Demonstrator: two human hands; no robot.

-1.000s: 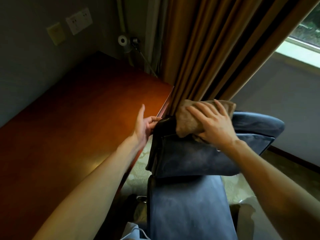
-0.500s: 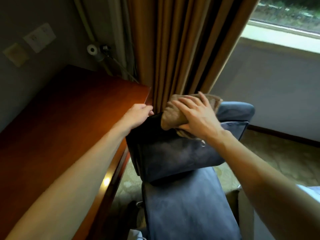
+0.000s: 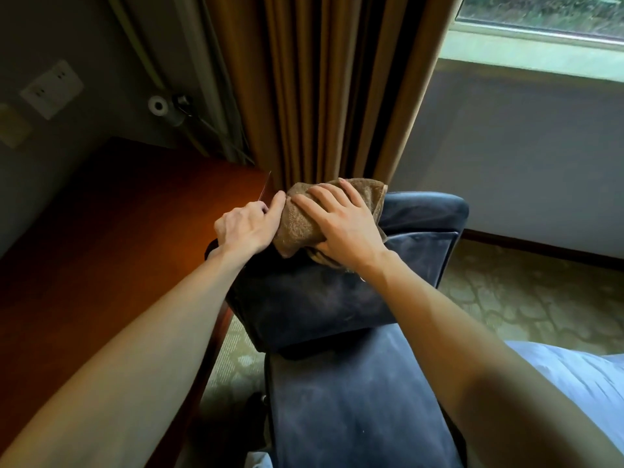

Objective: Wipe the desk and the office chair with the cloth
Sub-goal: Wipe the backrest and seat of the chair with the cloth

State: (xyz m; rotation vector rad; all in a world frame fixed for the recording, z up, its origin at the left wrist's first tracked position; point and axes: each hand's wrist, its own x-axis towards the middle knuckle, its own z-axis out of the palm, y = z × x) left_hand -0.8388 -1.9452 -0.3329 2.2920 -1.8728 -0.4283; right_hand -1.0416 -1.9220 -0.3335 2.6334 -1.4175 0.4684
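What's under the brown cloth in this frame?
The brown terry cloth drapes over the top edge of the dark blue upholstered chair back, with the right hand pressing on top. The edge directly beneath it is covered, so its state is unseen.

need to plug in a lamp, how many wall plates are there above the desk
2. A white socket plate sits on the wall above the desk; a beige plate is just below-left of it, cut by the frame edge. Others may lie out of view.
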